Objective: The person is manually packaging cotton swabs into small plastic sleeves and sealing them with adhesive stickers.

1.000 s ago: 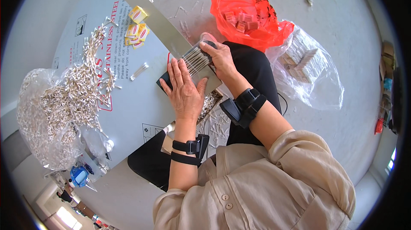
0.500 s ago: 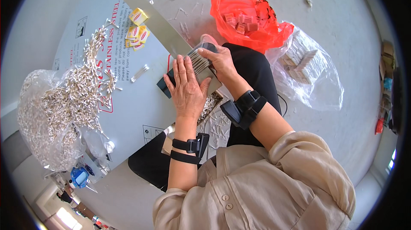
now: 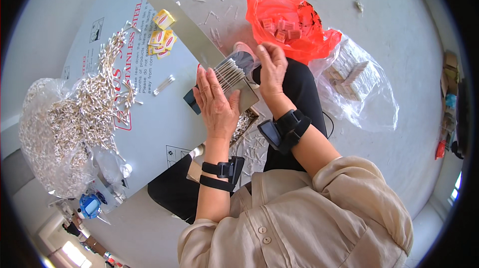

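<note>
Lying flat in the head view, the left hand is spreading its straight fingers over part of a neat row of cotton swabs. It is touching the row from above, not closing around it. The row is sitting on a flat grey plate, with the swabs' white tips showing past the fingers. The right hand is hanging just beside the plate, apart from the row. Its fingers are bending and its thumb is sitting close to them, but I cannot tell if it is pinching anything.

A small box with more swabs in it is peeking out under the plate. Loose swabs are lying on the floor near it. On the table, a big pile of swabs is spilling from a clear bag, and little yellow packs are sitting together farther up. On the right, a red bag is holding small pink packs, and another clear bag is holding white bundles.
</note>
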`<action>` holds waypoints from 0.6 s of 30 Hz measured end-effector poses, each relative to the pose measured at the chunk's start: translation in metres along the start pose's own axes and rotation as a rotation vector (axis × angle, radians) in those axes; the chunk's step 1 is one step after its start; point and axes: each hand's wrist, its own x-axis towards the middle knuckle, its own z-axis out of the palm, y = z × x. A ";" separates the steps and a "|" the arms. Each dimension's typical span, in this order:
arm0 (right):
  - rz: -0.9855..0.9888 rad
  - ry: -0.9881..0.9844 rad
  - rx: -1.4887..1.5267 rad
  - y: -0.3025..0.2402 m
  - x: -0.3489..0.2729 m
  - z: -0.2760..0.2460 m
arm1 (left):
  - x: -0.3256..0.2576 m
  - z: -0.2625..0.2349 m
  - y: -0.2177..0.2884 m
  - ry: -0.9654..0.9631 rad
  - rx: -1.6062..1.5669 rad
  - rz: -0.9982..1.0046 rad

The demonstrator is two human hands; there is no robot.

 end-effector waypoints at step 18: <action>0.202 -0.477 0.078 -0.005 -0.006 0.014 | 0.016 0.010 0.003 0.319 -1.056 -0.188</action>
